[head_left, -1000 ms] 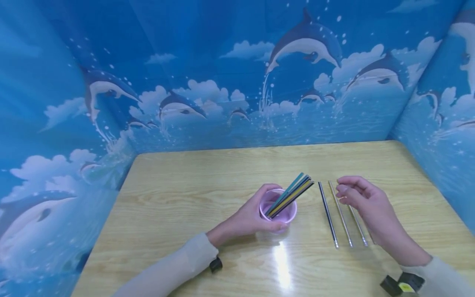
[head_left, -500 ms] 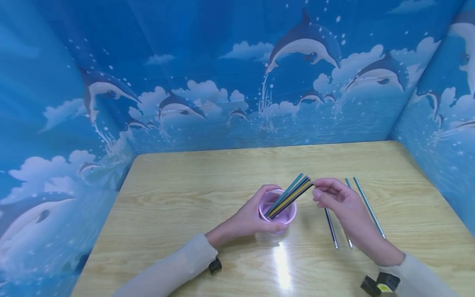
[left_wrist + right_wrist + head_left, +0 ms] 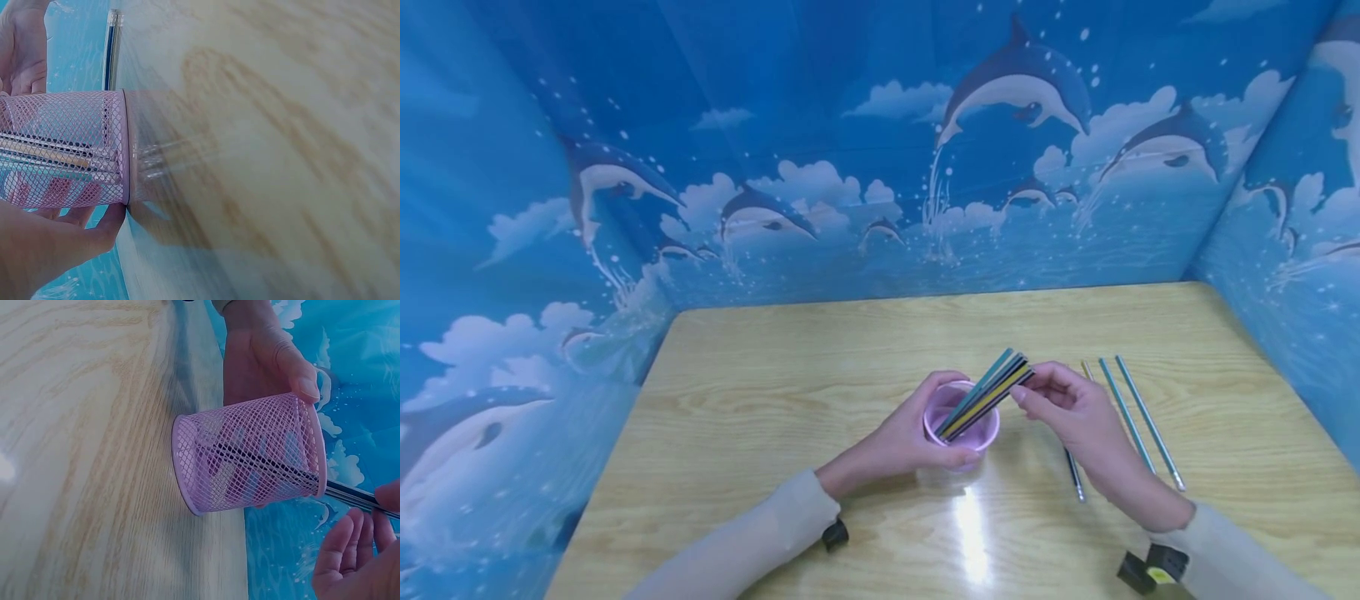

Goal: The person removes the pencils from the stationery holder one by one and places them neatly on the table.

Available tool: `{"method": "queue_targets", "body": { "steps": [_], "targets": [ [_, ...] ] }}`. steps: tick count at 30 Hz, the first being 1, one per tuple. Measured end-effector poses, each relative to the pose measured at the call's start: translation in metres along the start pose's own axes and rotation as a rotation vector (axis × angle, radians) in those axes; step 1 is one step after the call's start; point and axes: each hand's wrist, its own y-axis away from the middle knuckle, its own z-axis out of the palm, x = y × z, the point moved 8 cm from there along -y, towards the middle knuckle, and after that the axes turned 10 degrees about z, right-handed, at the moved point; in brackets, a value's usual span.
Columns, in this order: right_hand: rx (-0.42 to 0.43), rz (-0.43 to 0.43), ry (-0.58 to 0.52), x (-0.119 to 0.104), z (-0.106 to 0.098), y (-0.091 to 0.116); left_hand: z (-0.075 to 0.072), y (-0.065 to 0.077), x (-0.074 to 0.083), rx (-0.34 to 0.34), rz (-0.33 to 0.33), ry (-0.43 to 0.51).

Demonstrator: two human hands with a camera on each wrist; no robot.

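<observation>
My left hand [image 3: 910, 429] grips a pink mesh pencil cup [image 3: 250, 456], fingers and thumb round its side. The cup stands upright on the table. Inside it a bundle of pencils [image 3: 981, 402], teal, yellow and dark, leans to the right past the rim. At their upper ends my right hand [image 3: 1071, 417] pinches a dark pencil [image 3: 353, 495] between thumb and forefinger, its lower part inside the cup. In the left wrist view the lower ends of the pencils [image 3: 69, 153] show through the mesh near the cup's base.
Right of the cup several pencils lie on the wooden table [image 3: 760, 383]: two teal pencils [image 3: 1150, 421], a dark pencil [image 3: 1075, 479] and a gold one, the latter two partly hidden by my right hand. A blue dolphin-print backdrop [image 3: 820, 242] encloses the table's back and sides.
My right hand has moved left from over the loose pencils to the upper ends of those in the cup, and now pinches one. My left hand keeps the cup in place.
</observation>
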Motion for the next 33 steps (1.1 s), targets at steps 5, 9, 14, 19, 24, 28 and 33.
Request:
{"method": "queue_targets", "body": {
  "steps": [5, 9, 14, 19, 24, 28, 33],
  "targets": [
    [0.025, -0.028, -0.029, -0.001, -0.002, 0.003, 0.000, 0.000, 0.001, 0.005, -0.006, 0.003],
    [0.073, -0.080, -0.085, -0.004, -0.008, 0.006, 0.000, -0.001, 0.002, 0.006, 0.006, 0.029],
    [0.121, -0.149, -0.142, -0.010, -0.016, 0.013, 0.000, 0.000, 0.001, 0.005, 0.002, 0.038],
    [0.128, -0.238, -0.282, -0.018, -0.022, 0.020, 0.001, 0.000, 0.001, -0.002, 0.007, 0.049],
    [0.093, -0.372, -0.396, -0.030, -0.029, 0.027, 0.002, -0.001, 0.000, -0.006, 0.009, 0.062],
    [0.063, -0.444, -0.443, -0.037, -0.037, 0.030, 0.001, 0.000, 0.000, -0.005, 0.003, 0.043],
    [0.042, -0.482, -0.588, -0.039, -0.043, 0.031, 0.000, 0.000, -0.001, -0.002, 0.004, 0.031]
  ]
}}
